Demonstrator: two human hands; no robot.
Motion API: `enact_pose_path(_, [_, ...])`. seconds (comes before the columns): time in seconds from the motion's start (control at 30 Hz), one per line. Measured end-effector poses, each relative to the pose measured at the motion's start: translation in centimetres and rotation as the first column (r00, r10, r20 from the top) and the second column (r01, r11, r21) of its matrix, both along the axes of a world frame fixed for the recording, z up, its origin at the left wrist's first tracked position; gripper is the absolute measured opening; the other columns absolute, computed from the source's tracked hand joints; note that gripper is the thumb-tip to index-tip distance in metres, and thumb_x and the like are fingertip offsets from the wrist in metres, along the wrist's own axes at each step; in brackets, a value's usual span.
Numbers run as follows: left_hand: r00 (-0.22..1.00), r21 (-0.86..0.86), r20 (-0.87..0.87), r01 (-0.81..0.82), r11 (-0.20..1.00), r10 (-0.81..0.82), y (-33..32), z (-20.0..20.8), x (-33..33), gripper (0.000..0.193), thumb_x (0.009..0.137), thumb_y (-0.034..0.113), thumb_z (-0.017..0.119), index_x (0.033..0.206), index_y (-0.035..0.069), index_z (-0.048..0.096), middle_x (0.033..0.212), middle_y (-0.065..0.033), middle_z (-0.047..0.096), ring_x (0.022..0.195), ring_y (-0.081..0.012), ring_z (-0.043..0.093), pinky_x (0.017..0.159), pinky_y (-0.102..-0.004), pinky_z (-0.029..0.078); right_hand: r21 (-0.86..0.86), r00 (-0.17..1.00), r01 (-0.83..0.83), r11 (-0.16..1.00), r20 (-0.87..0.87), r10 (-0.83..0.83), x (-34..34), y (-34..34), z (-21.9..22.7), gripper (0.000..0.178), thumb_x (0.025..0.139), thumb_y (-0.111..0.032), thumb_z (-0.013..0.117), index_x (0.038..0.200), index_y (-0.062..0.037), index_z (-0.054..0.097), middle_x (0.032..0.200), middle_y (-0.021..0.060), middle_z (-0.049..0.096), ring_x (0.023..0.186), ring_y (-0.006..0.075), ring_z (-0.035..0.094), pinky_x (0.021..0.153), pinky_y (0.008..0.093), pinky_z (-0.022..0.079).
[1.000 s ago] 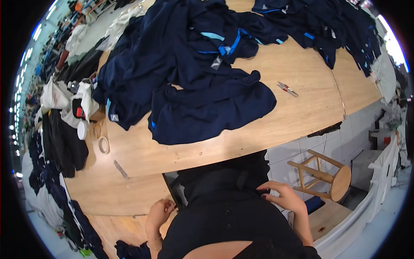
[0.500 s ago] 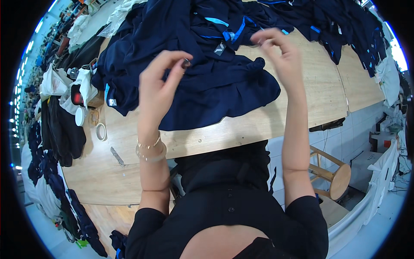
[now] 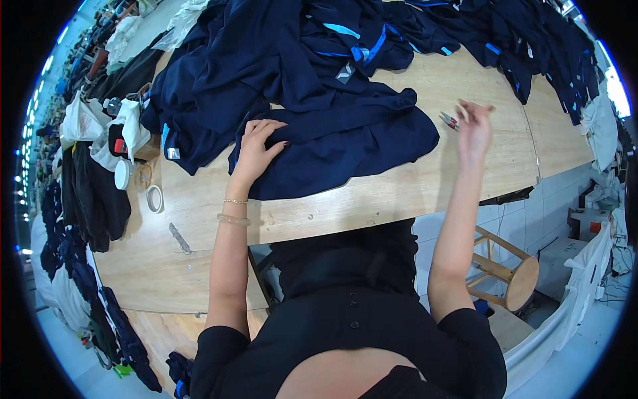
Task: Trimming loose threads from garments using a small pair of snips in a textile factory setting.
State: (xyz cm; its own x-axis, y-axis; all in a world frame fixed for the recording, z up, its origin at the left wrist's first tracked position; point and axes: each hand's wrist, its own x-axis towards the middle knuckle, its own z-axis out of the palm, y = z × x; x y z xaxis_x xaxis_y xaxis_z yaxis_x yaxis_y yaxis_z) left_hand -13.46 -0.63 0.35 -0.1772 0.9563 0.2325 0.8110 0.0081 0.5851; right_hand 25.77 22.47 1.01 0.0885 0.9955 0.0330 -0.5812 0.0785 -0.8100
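A dark navy garment (image 3: 345, 149) lies folded along the near edge of the table, with a larger navy heap behind it. My left hand (image 3: 258, 147) rests on the left end of the folded piece, thumb apart from the fingers, palm side hidden. To the right of the cloth, my right hand (image 3: 476, 126) is over the bare wood with its fingers apart and slightly blurred. Small thread snips with red handles (image 3: 452, 122) are right beside it, blades toward the garment; the handles come up to the hand's edge, and no grip on them is visible.
The navy heap (image 3: 246, 60) has light-blue trim and a dark tag (image 3: 345, 73). More navy garments (image 3: 531, 46) hang over the far right. At left are a tape roll (image 3: 155, 199), a white lid (image 3: 123, 174) and white bags (image 3: 83, 123). A wooden stool (image 3: 522, 282) stands below right.
My left hand has come down onto the folded garment from above it. My right hand has moved right and nearer, and the snips now show beside it. The folded garment has shifted slightly.
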Motion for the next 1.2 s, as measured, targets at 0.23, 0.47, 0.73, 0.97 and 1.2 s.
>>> enact_pose_path(0.23, [0.977, 0.105, -0.211, -0.022, 0.994, 0.044, -0.8, 0.8, 1.7, 0.027, 0.076, 0.012, 0.077, 0.103, 0.016, 0.076, 0.118, -0.0006, 0.063, 0.116, -0.0236, 0.051, 0.101, -0.0391, 0.035, 0.39, 0.184, 0.018, 0.921, 0.904, -0.387, 2.2, -1.0, 0.5, 0.026, 0.096, -0.03, 0.061, 0.101, -0.0056, 0.069, 0.097, 0.0147, 0.068, 0.095, 0.0265, 0.065, 0.089, 0.0393, 0.049])
enact_pose_path(0.47, [0.941, 0.208, -0.333, 0.016, 0.978, 0.055, -1.5, 2.9, 4.7, 0.029, 0.07, 0.008, 0.075, 0.096, 0.02, 0.078, 0.118, 0.0003, 0.06, 0.113, -0.0224, 0.051, 0.099, -0.0383, 0.035, 0.061, 0.074, -0.074, 0.995, 0.996, -0.056, -10.8, -1.7, -0.1, 0.037, 0.084, -0.028, 0.071, 0.109, -0.0013, 0.065, 0.093, 0.019, 0.069, 0.086, 0.0306, 0.067, 0.081, 0.0365, 0.052])
enact_pose_path(0.73, [0.992, -0.065, -0.095, -0.092, 0.994, 0.086, -11.4, 3.2, 6.4, 0.033, 0.071, -0.004, 0.063, 0.096, 0.012, 0.077, 0.113, -0.0064, 0.061, 0.109, -0.0255, 0.056, 0.096, -0.0391, 0.04, 0.255, 0.267, -0.257, 0.932, 0.946, -0.185, -4.6, -12.4, -0.6, 0.025, 0.083, -0.007, 0.07, 0.103, -0.0022, 0.056, 0.098, 0.0106, 0.055, 0.091, 0.0259, 0.057, 0.081, 0.0338, 0.047])
enact_pose_path(0.97, [0.943, 0.07, 0.243, -0.253, 0.965, 0.23, -11.6, 2.4, 4.1, 0.038, 0.079, -0.011, 0.05, 0.106, 0.004, 0.071, 0.112, -0.0095, 0.064, 0.103, -0.0227, 0.062, 0.091, -0.0322, 0.048, -0.029, 0.371, -0.299, 0.954, 0.918, 0.144, -2.7, -12.4, -0.5, 0.026, 0.09, -0.013, 0.069, 0.112, -0.0032, 0.059, 0.103, 0.0063, 0.053, 0.086, 0.0146, 0.049, 0.075, 0.0263, 0.044])
enact_pose_path(1.2, [0.829, -0.023, 0.471, -0.33, 0.944, 0.301, -6.7, 1.5, 1.3, 0.023, 0.096, 0.003, 0.057, 0.116, 0.001, 0.068, 0.101, -0.0073, 0.066, 0.091, -0.0146, 0.063, 0.082, -0.0231, 0.048, 0.147, 0.214, -0.369, 0.918, 0.974, -0.07, -4.7, -10.1, 2.2, 0.028, 0.09, -0.018, 0.068, 0.116, -0.0082, 0.067, 0.108, 0.0085, 0.059, 0.099, 0.0256, 0.051, 0.094, 0.034, 0.043])
